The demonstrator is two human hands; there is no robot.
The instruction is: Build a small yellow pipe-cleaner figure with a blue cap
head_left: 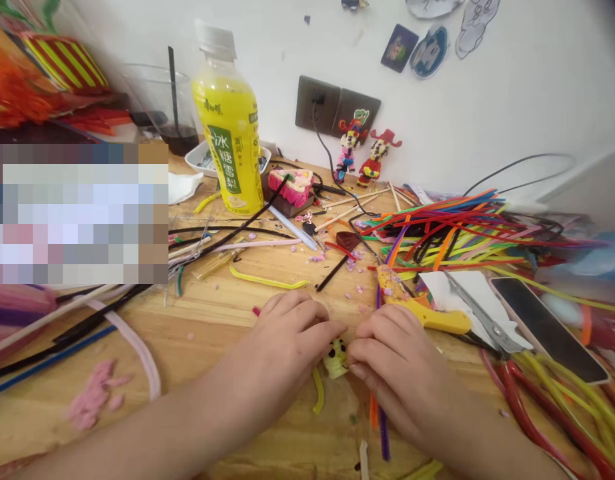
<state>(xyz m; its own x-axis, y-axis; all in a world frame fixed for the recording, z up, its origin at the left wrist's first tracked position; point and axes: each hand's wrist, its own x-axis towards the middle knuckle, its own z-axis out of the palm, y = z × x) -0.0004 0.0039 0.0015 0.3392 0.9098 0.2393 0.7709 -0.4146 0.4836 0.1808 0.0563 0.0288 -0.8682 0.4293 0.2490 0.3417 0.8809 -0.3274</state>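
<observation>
My left hand (287,337) and my right hand (395,363) meet at the front middle of the wooden table (212,320). Both pinch a small yellow-green pipe-cleaner figure (335,360) with dark eyes between their fingertips. A yellow pipe-cleaner tail (318,392) hangs from it below my left hand. Orange and purple pipe cleaners (380,420) lie under my right hand.
A heap of coloured pipe cleaners (462,230) fills the right side. A yellow drink bottle (229,127) stands at the back. Yellow-handled cutter (427,315), scissors (487,320) and a phone (547,328) lie right of my hands. Pink scraps (95,400) and long stems (62,333) lie left.
</observation>
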